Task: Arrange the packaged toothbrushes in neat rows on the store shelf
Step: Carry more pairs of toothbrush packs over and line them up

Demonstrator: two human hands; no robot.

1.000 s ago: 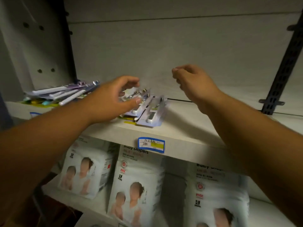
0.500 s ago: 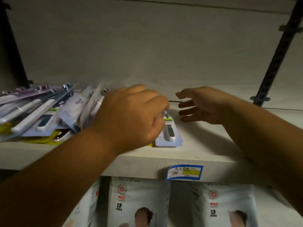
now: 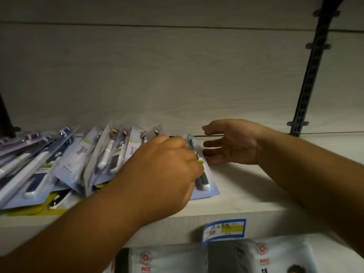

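Several packaged toothbrushes (image 3: 110, 152) in pale blue blister cards lie in a loose, leaning heap on the left half of the white shelf (image 3: 246, 196). My left hand (image 3: 163, 172) lies over the rightmost pack (image 3: 204, 180), its fingers curled on the pack's upper part. That pack lies flat near the shelf's front edge. My right hand (image 3: 234, 142) hovers just right of it, fingers straight and spread, palm facing left, holding nothing.
A blue and yellow price tag (image 3: 224, 229) sits on the shelf's front edge. White diaper packs (image 3: 262, 257) fill the shelf below. A dark slotted upright (image 3: 309, 79) runs up the back wall at the right.
The camera has moved closer to the shelf. My left hand has shifted right onto the rightmost pack. My right hand has dropped from a raised, curled pose to an open one beside the pack.
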